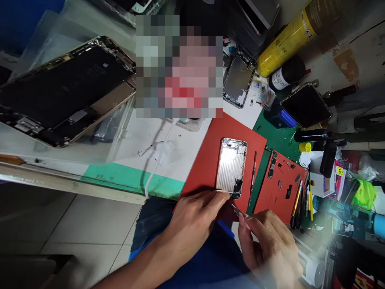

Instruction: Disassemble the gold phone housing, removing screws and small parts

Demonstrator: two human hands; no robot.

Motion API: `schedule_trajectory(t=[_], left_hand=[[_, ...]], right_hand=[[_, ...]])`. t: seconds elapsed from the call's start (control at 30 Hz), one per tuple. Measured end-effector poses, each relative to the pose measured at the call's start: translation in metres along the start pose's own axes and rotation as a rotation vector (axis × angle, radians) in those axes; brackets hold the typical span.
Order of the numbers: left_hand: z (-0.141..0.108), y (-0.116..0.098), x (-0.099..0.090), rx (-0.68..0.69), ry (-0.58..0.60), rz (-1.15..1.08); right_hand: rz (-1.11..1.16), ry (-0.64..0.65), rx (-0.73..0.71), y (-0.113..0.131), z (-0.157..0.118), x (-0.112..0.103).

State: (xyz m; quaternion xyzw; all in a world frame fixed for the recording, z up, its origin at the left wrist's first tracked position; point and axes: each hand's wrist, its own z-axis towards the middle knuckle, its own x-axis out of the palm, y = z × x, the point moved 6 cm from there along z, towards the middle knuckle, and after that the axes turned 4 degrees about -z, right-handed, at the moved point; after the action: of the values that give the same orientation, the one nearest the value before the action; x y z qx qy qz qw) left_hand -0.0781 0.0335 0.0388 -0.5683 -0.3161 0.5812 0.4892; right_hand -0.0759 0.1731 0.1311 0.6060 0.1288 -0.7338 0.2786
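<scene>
An opened phone housing lies on a red mat, its silvery ridged inside facing up and dark small parts at its lower right corner. My left hand is closed on the lower edge of that housing, fingertips at the corner. Pinched between thumb and fingers of my right hand are slim metal tweezers, their tip close to the same corner, beside my left fingertips. What the tip touches is too small to make out. A thin metal screwdriver lies just right of the housing.
A second red mat carries several small phone parts. Tools with yellow handles lie at its right edge. A larger opened phone rests on a plastic box at left. A white cable crosses the bench; a yellow spray can stands behind.
</scene>
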Motion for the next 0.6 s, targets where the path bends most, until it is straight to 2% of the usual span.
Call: schedule_trajectory(t=[0.1, 0.6], left_hand=[[0.0000, 0.0002, 0.0001, 0.011, -0.017, 0.007], [-0.0002, -0.0009, 0.0008, 0.021, -0.010, 0.029]], right_hand=[[-0.048, 0.043, 0.044, -0.0022, 0.0025, 0.0013], [-0.056, -0.056, 0.023, 0.0014, -0.0020, 0.0007]])
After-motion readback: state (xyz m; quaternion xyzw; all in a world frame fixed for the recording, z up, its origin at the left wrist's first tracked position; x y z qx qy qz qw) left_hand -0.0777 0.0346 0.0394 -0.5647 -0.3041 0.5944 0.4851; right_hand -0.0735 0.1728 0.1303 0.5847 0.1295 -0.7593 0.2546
